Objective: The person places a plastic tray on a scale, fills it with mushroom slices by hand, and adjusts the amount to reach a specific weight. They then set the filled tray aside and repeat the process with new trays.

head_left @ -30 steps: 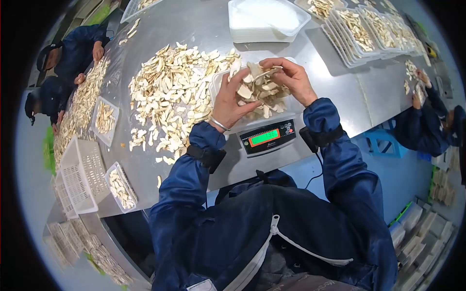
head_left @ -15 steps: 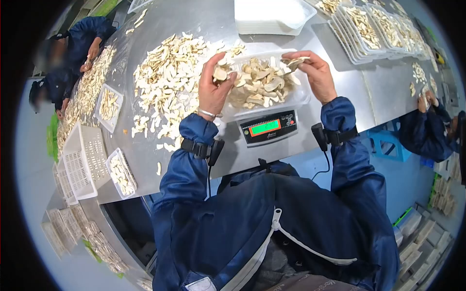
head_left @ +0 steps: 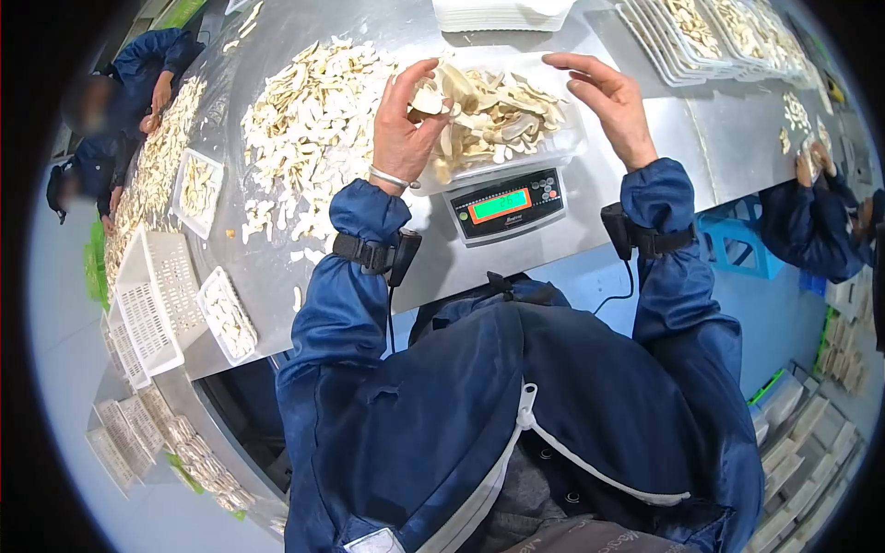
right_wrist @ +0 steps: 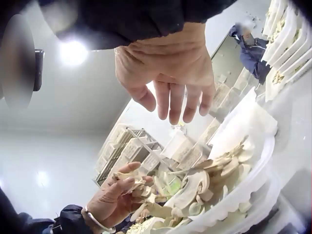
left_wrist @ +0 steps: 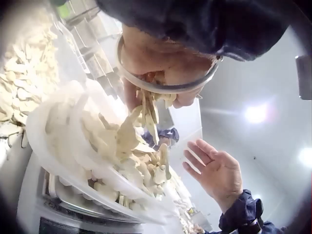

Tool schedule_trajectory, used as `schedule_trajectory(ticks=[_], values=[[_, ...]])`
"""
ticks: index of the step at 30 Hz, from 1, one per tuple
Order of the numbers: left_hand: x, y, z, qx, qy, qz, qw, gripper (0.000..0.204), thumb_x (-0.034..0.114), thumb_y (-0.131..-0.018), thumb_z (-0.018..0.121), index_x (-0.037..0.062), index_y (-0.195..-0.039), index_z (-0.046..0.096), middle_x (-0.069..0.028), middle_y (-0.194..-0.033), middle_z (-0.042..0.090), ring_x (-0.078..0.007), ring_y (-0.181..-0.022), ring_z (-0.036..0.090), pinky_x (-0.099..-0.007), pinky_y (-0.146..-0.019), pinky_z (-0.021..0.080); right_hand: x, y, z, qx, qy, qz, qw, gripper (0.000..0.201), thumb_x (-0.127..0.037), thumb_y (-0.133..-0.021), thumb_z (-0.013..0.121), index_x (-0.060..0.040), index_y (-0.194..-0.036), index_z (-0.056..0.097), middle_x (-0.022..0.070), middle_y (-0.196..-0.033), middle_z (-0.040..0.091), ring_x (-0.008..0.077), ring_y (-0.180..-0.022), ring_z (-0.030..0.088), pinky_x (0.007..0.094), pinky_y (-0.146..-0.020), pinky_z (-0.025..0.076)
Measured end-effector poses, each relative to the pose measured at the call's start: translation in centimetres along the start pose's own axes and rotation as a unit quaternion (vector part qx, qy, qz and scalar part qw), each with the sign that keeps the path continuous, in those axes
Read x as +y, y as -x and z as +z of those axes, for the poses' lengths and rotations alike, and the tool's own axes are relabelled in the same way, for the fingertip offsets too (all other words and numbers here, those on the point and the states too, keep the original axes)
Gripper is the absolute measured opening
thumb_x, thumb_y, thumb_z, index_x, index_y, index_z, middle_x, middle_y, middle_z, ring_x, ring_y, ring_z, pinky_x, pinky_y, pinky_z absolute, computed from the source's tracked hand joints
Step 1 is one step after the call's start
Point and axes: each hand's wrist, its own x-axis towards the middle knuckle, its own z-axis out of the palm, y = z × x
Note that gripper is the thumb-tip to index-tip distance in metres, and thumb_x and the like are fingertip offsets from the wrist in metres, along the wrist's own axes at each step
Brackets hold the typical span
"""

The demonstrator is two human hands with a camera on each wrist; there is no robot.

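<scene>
A translucent plastic tray [head_left: 564, 147] heaped with pale mushroom slices [head_left: 507, 115] sits on a digital scale [head_left: 507, 207] with a lit green display. Over the tray's left side, my left hand [head_left: 403, 134] holds a few slices between thumb and fingers; in the left wrist view, slices [left_wrist: 148, 114] hang down from that grip. My right hand [head_left: 619, 109] is raised at the tray's right edge, its fingers extended and nothing in them, as the right wrist view also shows. Left of the tray, a wide pile of loose slices [head_left: 304, 120] covers the metal table [head_left: 645, 138].
Stacked white trays [head_left: 502, 14] stand beyond the scale, and filled trays [head_left: 687, 41] are grouped at far right. A perforated basket [head_left: 157, 300] and small filled tray [head_left: 228, 316] sit at the left edge. Other people work at both sides.
Both hands held slices at the tray earlier; the right hand has let its slices go and moved slightly outward. The left hand still holds some. The display's digits have changed.
</scene>
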Motion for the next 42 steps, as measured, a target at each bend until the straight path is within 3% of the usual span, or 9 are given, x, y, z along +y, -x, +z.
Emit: schedule_trajectory(ticks=[10, 16, 22, 26, 30, 33, 36, 40, 42], values=[[2.1, 0.2, -2.2, 0.088, 0.270, -0.133, 0.950, 0.046, 0.002, -0.088, 0.062, 0.0107, -0.130, 0.047, -0.0047, -0.113, 0.059, -0.0105, -0.087, 0.060, -0.0243, -0.074, 0.054, -1.8, 3.1, -4.2, 0.030, 0.032, 0.027, 0.999, 0.032, -0.007, -0.087, 0.051, 0.0010, -0.115, 0.064, 0.0081, -0.115, 0.065, 0.0156, -0.110, 0.055, 0.0280, -0.099, 0.038], [-3.3, 5.5, -11.4, 0.231, 0.109, -0.202, 0.946, 0.044, 0.013, -0.091, 0.060, 0.0126, -0.132, 0.045, -0.0089, -0.115, 0.059, -0.0164, -0.093, 0.061, -0.0284, -0.073, 0.054, -0.5, 6.5, -6.1, 0.068, 0.052, 0.087, 0.993, 0.031, -0.005, -0.086, 0.049, 0.0023, -0.113, 0.064, 0.0100, -0.112, 0.065, 0.0171, -0.108, 0.057, 0.0294, -0.098, 0.039], [-13.9, 13.4, -18.5, 0.274, 0.120, -0.317, 0.900, 0.043, 0.004, -0.089, 0.058, 0.0081, -0.130, 0.045, -0.0124, -0.109, 0.059, -0.0194, -0.092, 0.060, -0.0327, -0.076, 0.055, 1.4, 8.4, -5.8, 0.084, 0.006, 0.138, 0.987, 0.030, -0.004, -0.087, 0.050, 0.0032, -0.112, 0.064, 0.0098, -0.111, 0.066, 0.0181, -0.106, 0.059, 0.0298, -0.097, 0.040], [-10.5, 11.8, -17.5, 0.333, 0.232, -0.335, 0.850, 0.043, -0.003, -0.087, 0.053, 0.0054, -0.128, 0.045, -0.0138, -0.106, 0.059, -0.0206, -0.093, 0.059, -0.0374, -0.081, 0.055, 1.8, 8.2, -5.3, 0.079, -0.008, 0.136, 0.988, 0.029, -0.004, -0.087, 0.050, 0.0027, -0.112, 0.064, 0.0090, -0.110, 0.066, 0.0175, -0.102, 0.059, 0.0297, -0.095, 0.041], [-3.2, 5.5, -11.6, 0.228, 0.341, -0.312, 0.857, 0.041, -0.001, -0.089, 0.051, 0.0014, -0.129, 0.043, -0.0157, -0.113, 0.058, -0.0230, -0.104, 0.057, -0.0381, -0.089, 0.051, 1.3, 7.7, -5.1, 0.076, -0.021, 0.119, 0.990, 0.027, -0.006, -0.086, 0.053, -0.0022, -0.109, 0.067, 0.0069, -0.106, 0.067, 0.0164, -0.099, 0.061, 0.0299, -0.092, 0.045], [0.3, 2.0, -5.8, 0.052, 0.282, -0.287, 0.914, 0.040, 0.003, -0.090, 0.055, 0.0054, -0.129, 0.048, -0.0140, -0.115, 0.059, -0.0206, -0.100, 0.059, -0.0347, -0.089, 0.051, 0.7, 7.7, -4.8, 0.068, -0.028, 0.112, 0.991, 0.026, -0.004, -0.086, 0.053, -0.0015, -0.108, 0.067, 0.0068, -0.106, 0.067, 0.0163, -0.098, 0.061, 0.0296, -0.091, 0.046], [0.4, 0.3, -3.2, -0.156, 0.009, -0.137, 0.978, 0.042, -0.001, -0.081, 0.055, 0.0092, -0.122, 0.058, -0.0100, -0.126, 0.052, -0.0219, -0.109, 0.055, -0.0365, -0.088, 0.048, 0.0, 8.1, -4.8, 0.062, -0.010, 0.112, 0.992, 0.026, -0.003, -0.086, 0.053, -0.0017, -0.108, 0.067, 0.0065, -0.105, 0.067, 0.0162, -0.097, 0.062, 0.0295, -0.090, 0.046], [1.8, 0.4, -4.5, -0.064, -0.035, -0.116, 0.991, 0.042, -0.001, -0.078, 0.054, 0.0077, -0.119, 0.059, -0.0072, -0.129, 0.049, -0.0208, -0.111, 0.054, -0.0337, -0.086, 0.048, 0.1, 9.3, -5.7, 0.073, 0.019, 0.114, 0.991, 0.025, -0.003, -0.086, 0.054, -0.0031, -0.107, 0.067, 0.0061, -0.104, 0.067, 0.0159, -0.096, 0.062, 0.0289, -0.090, 0.046], [-0.2, 2.4, -6.9, 0.007, -0.123, -0.156, 0.980, 0.037, 0.001, -0.082, 0.057, 0.0065, -0.119, 0.059, -0.0048, -0.109, 0.064, -0.0178, -0.101, 0.060, -0.0307, -0.083, 0.049, 0.4, 10.2, -6.3, 0.070, 0.029, 0.117, 0.990, 0.025, -0.003, -0.086, 0.054, -0.0029, -0.107, 0.067, 0.0059, -0.104, 0.067, 0.0160, -0.095, 0.062, 0.0289, -0.089, 0.046]])
